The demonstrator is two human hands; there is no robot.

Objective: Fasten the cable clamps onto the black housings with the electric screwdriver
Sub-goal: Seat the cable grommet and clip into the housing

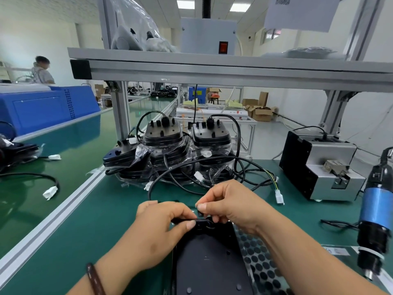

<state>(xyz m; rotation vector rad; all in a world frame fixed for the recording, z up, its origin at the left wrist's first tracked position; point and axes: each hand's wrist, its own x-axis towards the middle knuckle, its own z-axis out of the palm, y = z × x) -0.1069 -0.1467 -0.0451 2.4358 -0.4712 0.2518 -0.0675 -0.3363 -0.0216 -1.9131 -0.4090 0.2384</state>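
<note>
Pinching a small black clamp (200,213) between thumb and forefinger, my right hand (230,204) sits at lower centre of the frame, over the top edge of the black housing (208,265). My left hand (159,228) grips the cable (180,220) at that same edge. A dotted sheet (257,265) lies beside the housing. At the right edge is the screwdriver (376,211), apart from both hands. Farther back, mid-frame, more wrapped housings (163,143) sit stacked.

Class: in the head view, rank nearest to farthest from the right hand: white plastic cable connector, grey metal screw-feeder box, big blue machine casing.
1. White plastic cable connector, beside the right hand.
2. Grey metal screw-feeder box, back right.
3. Big blue machine casing, far left.
</note>
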